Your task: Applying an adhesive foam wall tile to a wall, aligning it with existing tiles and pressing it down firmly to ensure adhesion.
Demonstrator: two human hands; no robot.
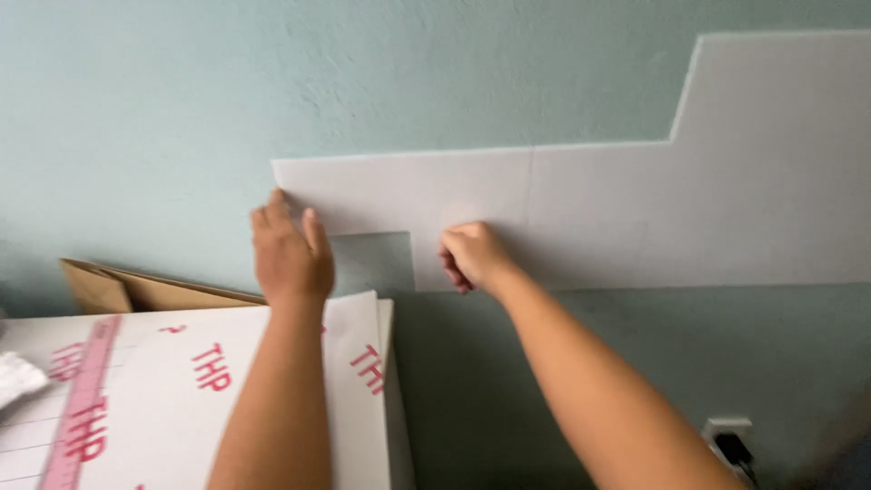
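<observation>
A white panel (399, 191) lies flat against the pale green wall (181, 109), its left end reaching the wall's middle and its lower edge cut by a square notch where the green shows through. The left hand (288, 252) is laid flat on the panel's lower left corner, palm to the surface, fingers (272, 210) pointing up and held close together, the thumb a little apart on the right side, just beside the notch. The right hand (474, 254) sits at the notch's right side on the panel's lower edge, curled into a loose fist with the knuckles against the panel; the fingertips are tucked under, so whether they pinch anything cannot be told. The two hands are near each other, with the notch between them. To the right a seam marks where this panel meets a second white panel (726, 209), which runs toward the wall's right edge and steps up higher at its top right. Below the left forearm a stack of white sheets (181, 390) with red lettering leans near the wall, a pink ruler (80, 399) lying along its left part. Behind the stack, brown cardboard (136, 289) rests against the wall. Low at the wall's bottom right corner is a white outlet (728, 436) with a dark plug in it.
</observation>
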